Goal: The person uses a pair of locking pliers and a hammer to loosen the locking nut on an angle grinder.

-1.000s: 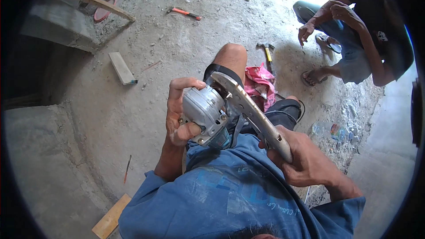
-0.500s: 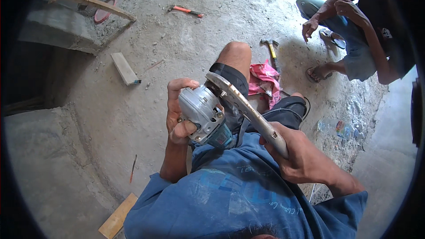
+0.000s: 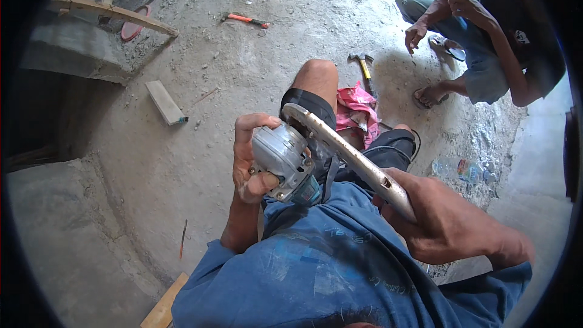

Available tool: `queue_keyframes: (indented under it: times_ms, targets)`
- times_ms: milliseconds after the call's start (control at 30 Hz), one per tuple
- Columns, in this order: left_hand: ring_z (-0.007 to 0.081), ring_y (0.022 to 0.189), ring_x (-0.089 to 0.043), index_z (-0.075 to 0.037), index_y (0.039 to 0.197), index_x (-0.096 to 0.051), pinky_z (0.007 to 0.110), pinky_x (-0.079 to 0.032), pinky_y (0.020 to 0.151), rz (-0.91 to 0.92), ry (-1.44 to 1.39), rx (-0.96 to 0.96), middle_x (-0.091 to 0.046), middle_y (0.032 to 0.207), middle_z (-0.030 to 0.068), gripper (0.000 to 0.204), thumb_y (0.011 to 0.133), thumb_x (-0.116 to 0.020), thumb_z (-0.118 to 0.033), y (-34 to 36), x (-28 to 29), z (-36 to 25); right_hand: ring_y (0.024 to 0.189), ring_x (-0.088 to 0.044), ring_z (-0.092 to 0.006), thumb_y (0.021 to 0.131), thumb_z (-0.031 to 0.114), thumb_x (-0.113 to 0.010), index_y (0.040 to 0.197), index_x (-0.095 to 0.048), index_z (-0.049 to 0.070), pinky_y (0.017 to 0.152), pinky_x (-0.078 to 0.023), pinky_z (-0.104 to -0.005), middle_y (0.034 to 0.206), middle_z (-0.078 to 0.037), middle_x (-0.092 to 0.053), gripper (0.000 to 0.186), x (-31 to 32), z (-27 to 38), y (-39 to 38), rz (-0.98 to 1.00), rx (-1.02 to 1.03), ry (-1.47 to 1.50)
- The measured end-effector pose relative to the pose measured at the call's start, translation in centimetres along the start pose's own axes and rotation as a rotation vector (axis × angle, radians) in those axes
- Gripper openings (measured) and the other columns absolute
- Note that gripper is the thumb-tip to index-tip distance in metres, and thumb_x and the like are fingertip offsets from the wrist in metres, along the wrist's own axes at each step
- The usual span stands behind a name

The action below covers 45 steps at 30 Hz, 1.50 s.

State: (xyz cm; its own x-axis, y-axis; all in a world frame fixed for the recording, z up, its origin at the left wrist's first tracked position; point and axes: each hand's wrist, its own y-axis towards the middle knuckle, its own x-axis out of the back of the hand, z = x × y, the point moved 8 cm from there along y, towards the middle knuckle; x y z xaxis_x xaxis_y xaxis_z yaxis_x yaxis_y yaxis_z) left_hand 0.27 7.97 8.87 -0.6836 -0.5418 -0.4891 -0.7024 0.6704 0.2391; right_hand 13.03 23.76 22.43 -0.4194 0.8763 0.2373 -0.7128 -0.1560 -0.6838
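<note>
My left hand [image 3: 246, 164] is closed around the silver gear head of an angle grinder [image 3: 279, 149], whose teal body points down toward my lap. Gripped in my right hand [image 3: 446, 215] is a long, worn, whitish metal wrench-like tool [image 3: 349, 153] with holes along it. Its rounded far end lies against the grinder's spindle side, between the gear head and my knee. The exact contact there is partly hidden. Both things are held above my lap.
A pink cloth [image 3: 357, 109] and a yellow-handled hammer [image 3: 364, 73] lie beyond my knees. An orange-handled hammer [image 3: 245, 19] is farther off. Another person [image 3: 486, 42] squats at right near a plastic bottle [image 3: 463, 170]. At left are a board [image 3: 165, 102] and a wooden ladder [image 3: 112, 8].
My right hand has moved right and slightly down with the wrench-like tool, whose handle end swings away. The grinder has shifted slightly right in my left hand. The whole view has also shifted a little.
</note>
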Motion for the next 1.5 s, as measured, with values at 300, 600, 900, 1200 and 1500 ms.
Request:
queue_keyframes:
  times_ms: [300, 600, 900, 1200, 1500]
  targets:
    - [0.0354, 0.084, -0.069, -0.017, 0.134, -0.033, 0.046, -0.06, 0.069, -0.022, -0.002, 0.034, -0.059, 0.116, 0.0225, 0.078, 0.074, -0.08, -0.035, -0.3, -0.1, -0.2, 0.078, -0.06, -0.0263, 0.089, 0.003, -0.062, 0.117, -0.057, 0.0, 0.074, -0.047, -0.039, 0.088, -0.015, -0.062, 0.028, -1.4, -4.5, 2.8, -0.098, 0.199, 0.04]
    - [0.0358, 0.087, -0.069, -0.018, 0.137, -0.033, 0.049, -0.059, 0.07, 0.033, 0.01, 0.016, -0.06, 0.119, 0.0247, 0.077, 0.08, -0.079, -0.042, 0.1, 0.2, 0.2, 0.086, -0.065, -0.0337, 0.085, 0.001, -0.066, 0.12, -0.058, 0.001, 0.08, -0.05, -0.0387, 0.094, -0.019, -0.064, 0.036, -2.3, -6.7, 5.1, -0.136, 0.332, 0.118]
    - [0.0379, 0.078, -0.069, -0.018, 0.138, -0.031, 0.049, -0.058, 0.064, 0.036, -0.001, -0.007, -0.06, 0.118, 0.0293, 0.076, 0.082, -0.076, -0.04, 0.2, 0.0, 0.2, 0.084, -0.062, -0.0296, 0.084, -0.001, -0.066, 0.118, -0.059, 0.002, 0.079, -0.05, -0.0373, 0.094, -0.015, -0.062, 0.035, -2.7, -7.6, 5.9, -0.205, 0.406, 0.106]
    - [0.0374, 0.077, -0.068, -0.019, 0.139, -0.032, 0.049, -0.058, 0.064, -0.012, -0.018, 0.014, -0.06, 0.116, 0.0282, 0.077, 0.081, -0.078, -0.04, 0.1, -0.2, 0.2, 0.085, -0.063, -0.0386, 0.084, -0.001, -0.068, 0.12, -0.056, 0.001, 0.077, -0.05, -0.0413, 0.094, -0.019, -0.061, 0.037, -3.1, -8.4, 6.8, -0.223, 0.463, 0.111]
    - [0.0364, 0.084, -0.067, -0.019, 0.139, -0.032, 0.052, -0.057, 0.069, 0.0, -0.004, -0.004, -0.06, 0.116, 0.0283, 0.076, 0.081, -0.077, -0.041, 0.2, -0.1, 0.2, 0.087, -0.064, -0.0365, 0.088, -0.001, -0.064, 0.125, -0.055, 0.001, 0.078, -0.05, -0.0398, 0.096, -0.019, -0.063, 0.038, -3.0, -8.8, 7.0, -0.222, 0.486, 0.137]
